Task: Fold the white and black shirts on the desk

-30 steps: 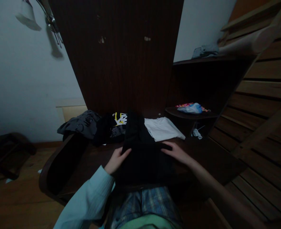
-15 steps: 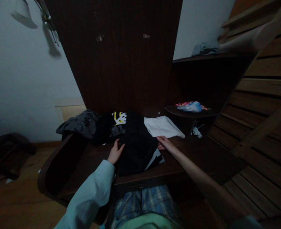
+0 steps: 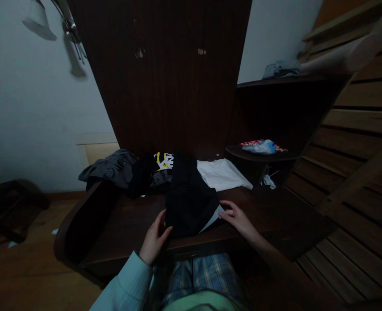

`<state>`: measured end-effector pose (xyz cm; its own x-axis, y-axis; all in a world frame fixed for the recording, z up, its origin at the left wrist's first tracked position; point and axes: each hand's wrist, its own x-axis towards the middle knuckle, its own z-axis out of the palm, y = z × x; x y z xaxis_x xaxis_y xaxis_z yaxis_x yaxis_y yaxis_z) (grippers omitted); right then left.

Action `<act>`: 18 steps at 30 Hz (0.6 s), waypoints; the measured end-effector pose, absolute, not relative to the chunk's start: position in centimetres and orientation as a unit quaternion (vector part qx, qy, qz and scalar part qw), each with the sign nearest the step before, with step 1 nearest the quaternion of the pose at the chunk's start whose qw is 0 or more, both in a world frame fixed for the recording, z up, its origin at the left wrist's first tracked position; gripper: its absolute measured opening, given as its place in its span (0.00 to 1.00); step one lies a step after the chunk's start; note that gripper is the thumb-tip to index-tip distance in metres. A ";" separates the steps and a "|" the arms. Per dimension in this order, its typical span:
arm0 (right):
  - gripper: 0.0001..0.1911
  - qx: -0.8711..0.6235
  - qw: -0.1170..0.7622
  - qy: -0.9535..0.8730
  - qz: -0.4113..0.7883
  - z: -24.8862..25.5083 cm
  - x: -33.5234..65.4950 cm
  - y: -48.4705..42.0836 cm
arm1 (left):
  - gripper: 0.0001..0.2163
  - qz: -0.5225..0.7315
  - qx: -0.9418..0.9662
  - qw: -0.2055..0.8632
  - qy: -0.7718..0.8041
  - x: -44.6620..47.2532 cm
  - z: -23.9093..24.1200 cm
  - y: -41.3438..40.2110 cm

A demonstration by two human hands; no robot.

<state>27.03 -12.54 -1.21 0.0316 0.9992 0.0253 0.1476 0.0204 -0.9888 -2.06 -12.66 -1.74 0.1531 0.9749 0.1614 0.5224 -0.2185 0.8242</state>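
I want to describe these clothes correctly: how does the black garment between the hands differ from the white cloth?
The black garment shows a grey area at its near right; the white cloth looks plain. The black garment lies between the left hand and right hand, reaching farther forward; the white cloth lies farther back, untouched. Both rest on the dark bench.

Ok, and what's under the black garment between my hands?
The dark wooden bench shows beside the black garment. Whether the pale grey patch by your right hand lies underneath, I can't tell; everything else beneath is covered.
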 end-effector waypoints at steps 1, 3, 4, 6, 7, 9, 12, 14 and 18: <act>0.25 -0.548 0.470 -0.537 0.436 -1.4 27.3 -13.0 | 0.27 0.354 0.697 0.312 0.540 -2.0 -1.7 -12.7; 0.19 -0.566 0.446 -0.557 0.413 -1.8 28.1 -14.2 | 0.26 0.336 0.711 0.303 0.538 -1.9 -1.6 -13.2; 0.17 -0.575 0.431 -0.574 0.392 -2.0 28.4 -15.0 | 0.25 0.326 0.721 0.296 0.534 -1.9 -1.5 -13.6; 0.16 -0.592 0.401 -0.619 0.325 -2.4 29.2 -16.4 | 0.20 0.301 0.747 0.289 0.517 -2.0 -1.3 -14.6; 0.16 -0.599 0.385 -0.641 0.287 -2.6 29.5 -17.1 | 0.18 0.287 0.759 0.289 0.507 -2.0 -1.2 -15.1; 0.16 -0.611 0.345 -0.669 0.244 -2.7 30.1 -18.2 | 0.16 0.259 0.775 0.301 0.491 -2.2 -0.9 -16.0; 0.14 -0.617 0.292 -0.666 0.300 -2.5 30.8 -18.5 | 0.19 0.239 0.770 0.328 0.492 -2.3 -0.5 -16.4; 0.15 -0.622 0.302 -0.643 0.329 -2.4 31.0 -17.5 | 0.21 0.255 0.753 0.341 0.501 -2.2 -0.3 -15.7; 0.22 -0.643 0.373 -0.603 0.290 -2.4 30.6 -13.6 | 0.23 0.334 0.701 0.380 0.502 -1.5 -0.9 -12.2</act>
